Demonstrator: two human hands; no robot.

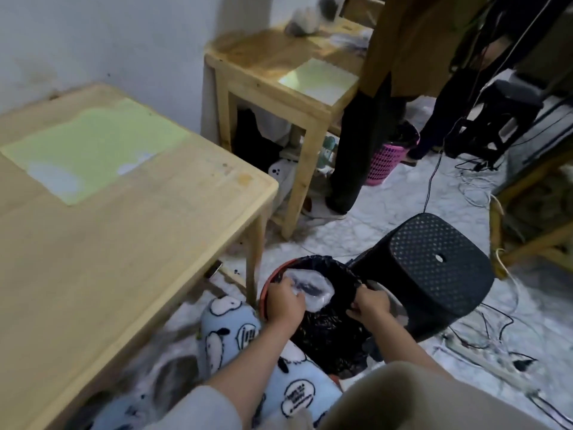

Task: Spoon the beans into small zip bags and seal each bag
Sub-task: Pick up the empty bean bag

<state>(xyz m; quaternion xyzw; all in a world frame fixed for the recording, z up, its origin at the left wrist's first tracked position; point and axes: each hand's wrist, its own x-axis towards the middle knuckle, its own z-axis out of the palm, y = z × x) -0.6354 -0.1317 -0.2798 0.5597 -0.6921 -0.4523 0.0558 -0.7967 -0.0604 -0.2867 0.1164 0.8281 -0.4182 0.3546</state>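
Down by the floor, the left hand (283, 301) grips a crumpled clear bag (310, 288) with dark contents, held over the black-lined bin (325, 330). The right hand (369, 307) pinches the liner's rim, near the black stool (434, 271).

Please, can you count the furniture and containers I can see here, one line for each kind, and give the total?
Wooden tables: 2, the near one and the far one
Black stools: 1
Bins with a black liner: 1
Pink baskets: 1
Clear plastic bags: 1, in the grip of the left hand
Total: 6
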